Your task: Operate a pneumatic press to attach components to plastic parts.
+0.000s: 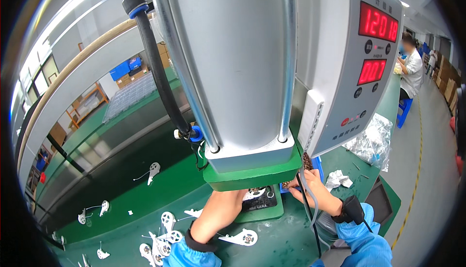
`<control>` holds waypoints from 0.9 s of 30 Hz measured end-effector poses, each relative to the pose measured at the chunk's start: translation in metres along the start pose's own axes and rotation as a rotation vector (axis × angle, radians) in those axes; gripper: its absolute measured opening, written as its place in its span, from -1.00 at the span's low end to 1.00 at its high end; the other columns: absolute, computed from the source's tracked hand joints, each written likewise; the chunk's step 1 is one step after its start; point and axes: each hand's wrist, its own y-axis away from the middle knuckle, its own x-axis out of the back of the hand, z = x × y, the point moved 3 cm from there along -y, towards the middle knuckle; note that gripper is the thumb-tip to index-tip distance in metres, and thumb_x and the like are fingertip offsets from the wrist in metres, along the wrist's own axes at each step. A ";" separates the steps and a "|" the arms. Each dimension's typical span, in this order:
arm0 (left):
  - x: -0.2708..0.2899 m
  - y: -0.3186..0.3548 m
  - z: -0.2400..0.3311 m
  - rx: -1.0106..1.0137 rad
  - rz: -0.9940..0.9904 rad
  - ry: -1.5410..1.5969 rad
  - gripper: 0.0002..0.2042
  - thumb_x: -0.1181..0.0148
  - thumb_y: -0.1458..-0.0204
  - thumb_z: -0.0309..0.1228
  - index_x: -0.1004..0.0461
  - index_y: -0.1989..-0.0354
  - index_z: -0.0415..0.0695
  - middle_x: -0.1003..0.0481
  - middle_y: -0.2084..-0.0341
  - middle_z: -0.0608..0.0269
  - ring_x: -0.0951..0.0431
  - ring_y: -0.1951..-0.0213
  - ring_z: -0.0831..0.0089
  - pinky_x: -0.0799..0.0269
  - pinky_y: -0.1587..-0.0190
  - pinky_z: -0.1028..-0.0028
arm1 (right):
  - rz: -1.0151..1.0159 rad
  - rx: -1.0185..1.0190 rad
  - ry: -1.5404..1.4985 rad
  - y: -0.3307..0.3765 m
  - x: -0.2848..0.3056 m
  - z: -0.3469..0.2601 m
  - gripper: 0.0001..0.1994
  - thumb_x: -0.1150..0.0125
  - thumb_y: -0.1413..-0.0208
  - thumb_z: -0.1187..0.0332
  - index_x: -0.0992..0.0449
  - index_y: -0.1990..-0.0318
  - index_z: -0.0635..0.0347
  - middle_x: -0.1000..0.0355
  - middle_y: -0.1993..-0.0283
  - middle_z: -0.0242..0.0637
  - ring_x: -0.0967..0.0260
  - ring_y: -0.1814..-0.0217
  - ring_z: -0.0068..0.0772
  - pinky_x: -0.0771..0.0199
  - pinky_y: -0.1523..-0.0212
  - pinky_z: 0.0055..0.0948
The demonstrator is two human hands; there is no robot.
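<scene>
Our left hand (221, 209) reaches under the press's green plate (252, 174), its grip hidden there — we cannot tell how it is set. Just beside it a white round-headed plastic part (256, 193) sits on the black fixture (259, 203). Our right hand (310, 182) pinches a small dark piece (287, 184) at the fixture's right edge. More white parts (240, 238) lie on the green surface (281, 242).

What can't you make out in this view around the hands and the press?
- Left hand: fingers hidden under the green press plate, grip unknown.
- Right hand: fingertips behind a black cable.
- Fixture: mostly covered by the plate.
- White parts: too small for detail.
</scene>
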 end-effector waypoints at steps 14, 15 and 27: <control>0.009 -0.092 -0.049 0.275 -0.195 0.345 -0.73 0.01 -0.05 -0.38 -0.35 0.08 -0.19 -0.43 0.24 0.10 -0.43 0.27 0.34 -0.36 0.25 0.36 | 0.257 -0.139 -0.150 0.005 -0.003 0.011 -0.94 -0.01 0.07 0.53 -0.34 0.38 0.26 -0.28 0.46 -0.14 -0.23 0.38 -0.07 -0.18 0.32 -0.27; 0.010 -0.088 -0.052 0.285 -0.184 0.302 -0.72 0.00 -0.04 -0.37 -0.35 0.07 -0.18 -0.42 0.23 0.09 -0.43 0.26 0.33 -0.36 0.24 0.35 | 0.264 -0.106 -0.203 0.005 -0.009 0.012 -0.92 -0.02 0.07 0.54 -0.34 0.37 0.29 -0.28 0.45 -0.12 -0.24 0.37 -0.04 -0.22 0.32 -0.26; -0.033 -0.085 -0.135 0.321 -0.207 -0.091 -0.56 -0.08 0.08 -0.29 -0.25 -0.02 -0.15 -0.33 0.10 0.03 -0.36 0.14 0.14 -0.35 0.16 0.23 | 0.249 -0.175 -0.264 0.003 0.004 0.009 -0.85 -0.11 0.04 0.54 -0.50 0.27 0.29 -0.36 0.38 -0.20 -0.35 0.36 -0.28 -0.36 0.38 -0.43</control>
